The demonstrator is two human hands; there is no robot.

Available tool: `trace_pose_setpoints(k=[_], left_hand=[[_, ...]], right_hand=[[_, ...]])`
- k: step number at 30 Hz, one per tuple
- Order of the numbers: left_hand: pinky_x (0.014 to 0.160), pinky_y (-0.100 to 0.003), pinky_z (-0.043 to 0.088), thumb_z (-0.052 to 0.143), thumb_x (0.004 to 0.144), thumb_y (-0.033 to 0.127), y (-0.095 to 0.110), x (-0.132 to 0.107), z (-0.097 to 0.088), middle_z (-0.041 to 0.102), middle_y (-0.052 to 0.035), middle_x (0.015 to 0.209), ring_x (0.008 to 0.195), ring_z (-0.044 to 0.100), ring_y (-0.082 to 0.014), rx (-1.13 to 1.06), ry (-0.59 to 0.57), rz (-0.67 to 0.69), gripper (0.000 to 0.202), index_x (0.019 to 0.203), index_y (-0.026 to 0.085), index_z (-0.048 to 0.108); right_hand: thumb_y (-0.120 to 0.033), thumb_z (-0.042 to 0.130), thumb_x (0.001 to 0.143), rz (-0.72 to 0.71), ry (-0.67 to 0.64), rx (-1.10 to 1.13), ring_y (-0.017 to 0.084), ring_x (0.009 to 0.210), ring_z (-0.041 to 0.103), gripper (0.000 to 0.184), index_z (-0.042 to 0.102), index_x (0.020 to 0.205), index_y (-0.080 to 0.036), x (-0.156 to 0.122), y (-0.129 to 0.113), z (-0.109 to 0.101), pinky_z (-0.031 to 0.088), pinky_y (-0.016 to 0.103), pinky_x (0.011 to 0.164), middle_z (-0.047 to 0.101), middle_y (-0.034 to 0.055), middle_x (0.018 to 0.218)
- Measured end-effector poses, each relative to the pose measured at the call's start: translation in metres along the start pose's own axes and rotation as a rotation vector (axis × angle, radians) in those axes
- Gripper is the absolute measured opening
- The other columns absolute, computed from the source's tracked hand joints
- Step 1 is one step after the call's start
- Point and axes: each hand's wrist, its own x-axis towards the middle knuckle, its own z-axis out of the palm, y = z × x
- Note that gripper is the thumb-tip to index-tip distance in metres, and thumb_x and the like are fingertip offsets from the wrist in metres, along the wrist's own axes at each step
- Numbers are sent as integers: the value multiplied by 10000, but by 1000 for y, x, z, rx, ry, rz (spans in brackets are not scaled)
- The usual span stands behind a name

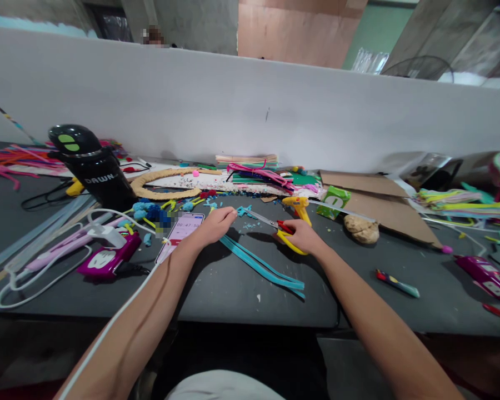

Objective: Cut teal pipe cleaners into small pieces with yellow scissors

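My right hand [303, 236] grips red and yellow scissors [280, 226], blades pointing left across the dark table [216, 289]. My left hand [216, 222] pinches the end of teal pipe cleaners [260, 264], which trail toward me and to the right. The scissor tips sit at a small teal piece [245, 210] right by my left fingertips. Teal scraps are scattered around there.
A phone [180, 233] lies left of my left hand. A black bottle [92, 166], magenta device [108, 258] and white cable sit at left. A yellow glue gun [300, 206], green tape dispenser [333, 200], cardboard [379, 200] and craft materials lie behind. A white partition [250, 111] backs the table.
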Motion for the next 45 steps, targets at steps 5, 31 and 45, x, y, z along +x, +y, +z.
trace_pose_setpoints(k=[5, 31, 45], left_hand=[[609, -290, 269, 338, 966, 418, 1, 0, 0, 389, 31, 645, 636, 381, -137, 14, 3, 0, 363, 678, 199, 372], [648, -272, 316, 359, 968, 398, 4, -2, -1, 475, 26, 681, 678, 452, -140, 0, -17, 26, 334, 738, 188, 480], [638, -277, 320, 355, 970, 425, 3, -1, 1, 470, 27, 672, 661, 442, -138, -28, -11, -2, 360, 716, 192, 456]], right_hand=[[-497, 664, 713, 0, -7, 18, 115, 580, 340, 353, 516, 631, -187, -1, 1, 1, 242, 258, 521, 390, -37, 598], [-533, 644, 718, 21, -42, 24, 117, 582, 321, 389, 502, 617, -186, 0, -3, -2, 232, 261, 517, 374, -33, 595], [-450, 628, 739, -5, -31, -12, 117, 585, 311, 319, 518, 610, -180, 1, -2, -3, 234, 269, 529, 365, -35, 592]])
